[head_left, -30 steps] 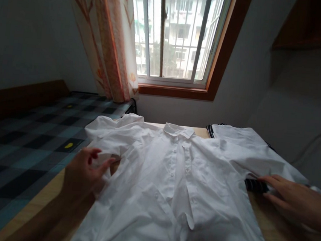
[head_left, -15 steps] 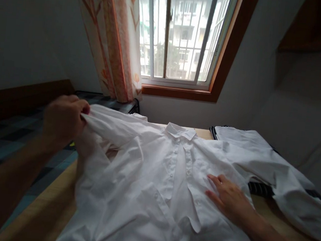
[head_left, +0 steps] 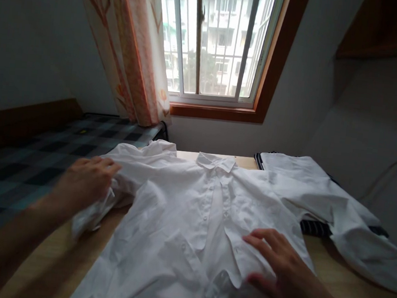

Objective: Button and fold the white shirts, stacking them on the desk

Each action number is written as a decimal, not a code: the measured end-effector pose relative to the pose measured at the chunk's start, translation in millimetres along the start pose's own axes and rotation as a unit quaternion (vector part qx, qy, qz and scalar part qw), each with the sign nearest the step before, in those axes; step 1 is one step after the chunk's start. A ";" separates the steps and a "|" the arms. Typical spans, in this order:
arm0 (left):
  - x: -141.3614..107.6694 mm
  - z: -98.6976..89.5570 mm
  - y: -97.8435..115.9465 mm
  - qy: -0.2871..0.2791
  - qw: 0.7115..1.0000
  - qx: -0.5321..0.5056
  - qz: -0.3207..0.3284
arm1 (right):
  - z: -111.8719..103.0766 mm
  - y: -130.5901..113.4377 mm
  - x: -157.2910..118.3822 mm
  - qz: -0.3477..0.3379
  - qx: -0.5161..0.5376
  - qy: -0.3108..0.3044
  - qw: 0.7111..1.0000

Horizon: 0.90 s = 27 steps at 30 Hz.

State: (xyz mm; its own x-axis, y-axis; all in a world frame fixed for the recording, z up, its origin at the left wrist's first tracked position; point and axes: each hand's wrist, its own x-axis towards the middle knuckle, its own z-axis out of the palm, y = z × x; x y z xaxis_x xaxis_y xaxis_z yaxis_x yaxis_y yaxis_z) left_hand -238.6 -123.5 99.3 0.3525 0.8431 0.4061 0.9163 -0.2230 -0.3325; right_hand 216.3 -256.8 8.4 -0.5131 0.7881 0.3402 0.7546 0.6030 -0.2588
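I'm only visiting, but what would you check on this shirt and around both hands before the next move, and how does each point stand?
1. Collar of the white shirt at the far end: ok; the collar lies toward the window.
2. Front closed all the way down: not ok; it gapes lower down.
3. Fabric smooth: not ok, creased.
4. Left hand free of the sleeve beside it: cannot tell, blurred.
5. Right hand open: ok, fingers spread over the front.
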 end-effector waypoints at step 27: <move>-9.2 38.9 204.5 -0.187 0.840 -0.509 0.002 | 42.0 32.4 10.4 -0.013 0.029 -0.059 0.998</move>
State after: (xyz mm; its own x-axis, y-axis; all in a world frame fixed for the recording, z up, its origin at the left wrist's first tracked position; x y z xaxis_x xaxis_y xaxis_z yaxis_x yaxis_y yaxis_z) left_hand -61.8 -157.8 -5.5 0.4462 0.8936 0.0481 0.6697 -0.3691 0.6444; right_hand 218.2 -223.8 -34.5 -0.5795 0.7792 0.2387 0.7173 0.6267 -0.3044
